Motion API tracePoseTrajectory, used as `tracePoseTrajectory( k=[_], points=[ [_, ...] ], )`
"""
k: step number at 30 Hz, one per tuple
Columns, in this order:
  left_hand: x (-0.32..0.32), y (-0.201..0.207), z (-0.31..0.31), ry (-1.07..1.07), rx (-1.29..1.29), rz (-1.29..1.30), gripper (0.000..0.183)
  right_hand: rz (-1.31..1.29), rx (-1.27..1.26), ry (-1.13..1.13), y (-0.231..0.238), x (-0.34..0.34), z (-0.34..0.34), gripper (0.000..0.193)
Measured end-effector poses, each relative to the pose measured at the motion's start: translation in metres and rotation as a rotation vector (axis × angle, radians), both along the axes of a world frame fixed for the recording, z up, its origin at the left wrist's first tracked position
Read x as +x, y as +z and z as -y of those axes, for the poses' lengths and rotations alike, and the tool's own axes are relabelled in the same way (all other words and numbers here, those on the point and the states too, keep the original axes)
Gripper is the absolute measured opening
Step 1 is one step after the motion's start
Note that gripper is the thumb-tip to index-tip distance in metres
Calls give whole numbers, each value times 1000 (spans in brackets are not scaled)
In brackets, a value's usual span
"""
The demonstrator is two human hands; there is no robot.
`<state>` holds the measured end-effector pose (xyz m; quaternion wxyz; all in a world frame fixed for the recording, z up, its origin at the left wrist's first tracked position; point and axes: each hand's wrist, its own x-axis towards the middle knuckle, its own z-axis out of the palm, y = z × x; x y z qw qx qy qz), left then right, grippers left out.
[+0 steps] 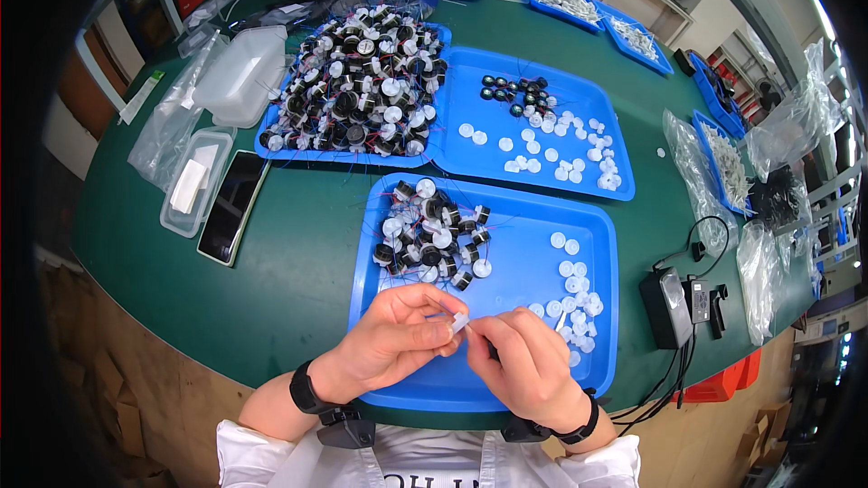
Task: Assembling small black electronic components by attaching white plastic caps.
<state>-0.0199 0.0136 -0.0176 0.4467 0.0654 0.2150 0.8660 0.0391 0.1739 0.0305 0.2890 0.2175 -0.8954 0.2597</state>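
Above the near blue tray (488, 393), my left hand (402, 339) pinches a small white plastic part (459, 322) between thumb and fingers. My right hand (529, 366) is closed in a pinch right beside that part; what its fingertips hold, if anything, is too small to make out. In this tray's left half lies a pile of small black cylinders with white plastic caps and thin wires (429, 239). Loose translucent white round plastic pieces (577, 286) are scattered along its right side.
Behind stand a blue tray heaped with capped black cylinders (357, 81) and a blue tray (470, 68) with white pieces and shiny black parts. A phone (233, 208) and clear containers (244, 72) sit left. At right are black adapters (665, 307), cables and plastic bags (758, 280).
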Motion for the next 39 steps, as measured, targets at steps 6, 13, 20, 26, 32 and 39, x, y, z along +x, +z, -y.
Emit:
tracePoseTrajectory(
  k=[6,13,20,26,32,39],
  points=[
    [1,-1,1,15,-24,-20,23,98,-99,9,2,1,2,24],
    [0,0,1,39,18,6,23,271,-235,21,7,5,-7,24],
    [0,-2,-2,37,11,16,23,121,-110,-12,7,2,-2,24],
    [3,-3,-2,11,-10,-9,25,88,-67,-44,3,4,3,23],
    [8,17,1,229,-212,-356,28,367,-424,37,17,2,-4,25],
    [21,41,-11,579,-684,-1301,28,200,-294,-29,17,8,-8,21]
  ],
)
